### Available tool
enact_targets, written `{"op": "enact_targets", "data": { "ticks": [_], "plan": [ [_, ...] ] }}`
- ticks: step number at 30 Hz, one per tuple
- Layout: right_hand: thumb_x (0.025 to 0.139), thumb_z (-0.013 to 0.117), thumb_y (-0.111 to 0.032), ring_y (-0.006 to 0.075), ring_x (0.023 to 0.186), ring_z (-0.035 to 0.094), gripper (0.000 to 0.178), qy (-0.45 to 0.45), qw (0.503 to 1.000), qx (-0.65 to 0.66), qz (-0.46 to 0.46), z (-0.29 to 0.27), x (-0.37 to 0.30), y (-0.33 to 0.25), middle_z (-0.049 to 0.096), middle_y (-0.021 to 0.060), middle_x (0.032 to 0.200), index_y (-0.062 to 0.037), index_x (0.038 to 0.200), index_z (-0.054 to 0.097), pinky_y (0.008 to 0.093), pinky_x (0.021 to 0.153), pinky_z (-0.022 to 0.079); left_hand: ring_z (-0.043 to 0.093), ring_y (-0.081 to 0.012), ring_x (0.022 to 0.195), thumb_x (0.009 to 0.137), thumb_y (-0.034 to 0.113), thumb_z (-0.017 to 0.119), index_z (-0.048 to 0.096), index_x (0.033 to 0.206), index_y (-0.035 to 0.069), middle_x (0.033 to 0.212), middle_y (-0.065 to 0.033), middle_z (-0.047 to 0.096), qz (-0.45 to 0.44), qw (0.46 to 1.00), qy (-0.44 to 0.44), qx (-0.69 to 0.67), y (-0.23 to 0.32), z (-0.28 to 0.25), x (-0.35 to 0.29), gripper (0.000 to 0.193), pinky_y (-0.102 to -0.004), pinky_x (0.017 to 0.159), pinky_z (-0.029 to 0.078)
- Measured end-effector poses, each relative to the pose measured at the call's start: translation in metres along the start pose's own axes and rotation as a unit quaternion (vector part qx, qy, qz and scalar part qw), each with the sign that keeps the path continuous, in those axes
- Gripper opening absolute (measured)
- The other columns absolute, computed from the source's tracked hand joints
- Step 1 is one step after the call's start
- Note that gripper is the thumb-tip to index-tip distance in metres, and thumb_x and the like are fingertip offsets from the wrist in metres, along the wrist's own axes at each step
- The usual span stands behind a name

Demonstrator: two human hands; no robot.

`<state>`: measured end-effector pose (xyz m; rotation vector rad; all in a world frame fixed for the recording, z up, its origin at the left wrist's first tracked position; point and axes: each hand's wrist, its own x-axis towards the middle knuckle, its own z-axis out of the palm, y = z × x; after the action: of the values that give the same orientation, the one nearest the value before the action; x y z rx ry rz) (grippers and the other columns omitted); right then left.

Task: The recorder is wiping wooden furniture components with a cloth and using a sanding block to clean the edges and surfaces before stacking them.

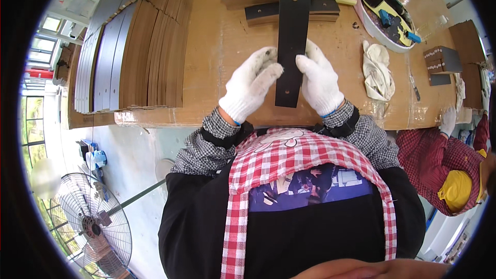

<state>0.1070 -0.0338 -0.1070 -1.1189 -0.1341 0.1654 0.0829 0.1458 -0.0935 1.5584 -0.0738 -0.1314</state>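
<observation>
A long black strip (291, 31) with small holes lies lengthwise over the brown worktable (222, 46), running away from me. My left hand (251, 83), in a white glove, grips its left edge near the close end. My right hand (319, 79), also gloved in white, holds the right edge opposite. Both hands pinch the strip between fingers and thumb. More black strips (263, 10) lie crosswise beyond it on a stack of brown boards.
A tall stack of brown and dark sheets (129, 51) fills the table's left side. A white bowl-shaped tray (374, 26) with tools, a crumpled white cloth (376, 70) and small dark blocks (442, 59) sit right. Another person in red check (439, 165) works at right. A floor fan (93, 225) stands lower left.
</observation>
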Motion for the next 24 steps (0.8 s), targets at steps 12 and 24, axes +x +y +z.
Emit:
{"op": "enact_targets", "data": {
  "ticks": [12, 24],
  "plan": [
    [0.095, 0.049, -0.003, 0.0167, 0.121, 0.054, 0.05, -0.051, 0.995, 0.005, 0.081, 0.025, -0.002, -0.015, 0.056, 0.0091, 0.134, 0.0002, 0.145, 0.043, 0.0316, 0.105, 0.044, 0.066, -0.0365, 0.105, 0.066, 0.03, 0.089, 0.055, 0.128, 0.005, 0.111, -0.0213, 0.065, 0.041, 0.907, 0.11, 0.406, 0.041, 0.023, -0.006, 0.075, -0.0429, 0.09, 0.054],
    [0.099, 0.053, -0.008, 0.0272, 0.128, 0.056, 0.057, -0.186, 0.975, 0.044, 0.115, 0.029, 0.005, 0.016, 0.05, 0.0208, 0.143, 0.0052, 0.151, 0.033, 0.0375, 0.104, 0.048, 0.065, -0.0233, 0.113, 0.074, 0.013, 0.078, 0.052, 0.135, -0.001, 0.116, -0.0154, 0.066, 0.112, 0.827, 0.26, 0.486, 0.136, -0.076, -0.07, 0.068, -0.0348, 0.098, 0.052]
  ]
}}
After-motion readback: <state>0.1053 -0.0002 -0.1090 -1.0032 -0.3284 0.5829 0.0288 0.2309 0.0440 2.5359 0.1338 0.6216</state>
